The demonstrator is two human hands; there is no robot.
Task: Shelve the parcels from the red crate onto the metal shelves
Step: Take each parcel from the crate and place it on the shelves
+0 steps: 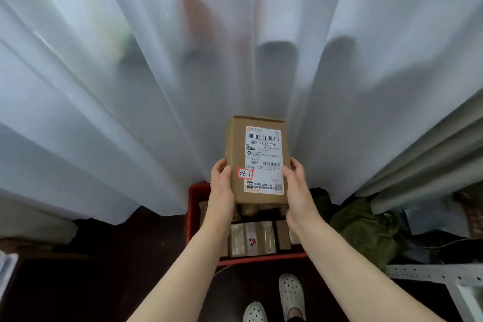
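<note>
At 4 o'clock, nearer the right arm, sits the metal shelf. Over the red crate, left hand & right hand grip the parcel at its 9 & 3 sides; long axis runs 6–12, w/ curtain behind.

Both forearms are bare from wrist to elbow, and the left hand and right hand are bare too. The feet wear white rounded plastic clogs, their toe caps pierced with small round holes.
</note>
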